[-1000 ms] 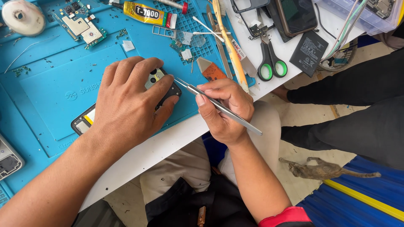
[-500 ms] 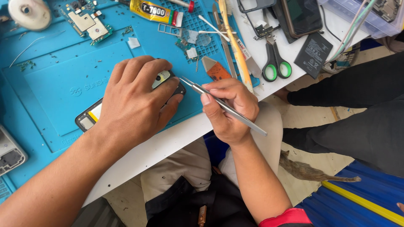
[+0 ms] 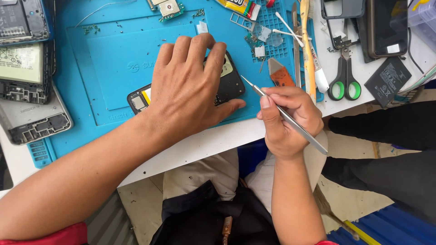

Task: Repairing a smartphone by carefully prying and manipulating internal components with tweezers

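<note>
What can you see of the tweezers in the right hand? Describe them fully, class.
The tweezers are slim, straight and silvery, metal by the look, tapering to a fine point. The right hand pinches them like a pen, thumb on top; the blunt rear end sticks out past the hand toward the lower right. They slant up-left, the tip hanging just off the edge of the dark phone under the left hand, over the blue mat. Whether the tip touches anything cannot be told.

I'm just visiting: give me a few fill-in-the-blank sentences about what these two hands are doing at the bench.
1. The left hand presses an opened black phone onto the ____ silicone work mat.
2. The right hand holds slim metal ____.
3. The scissors have ____ handles.

Missing words: blue; tweezers; green
</note>
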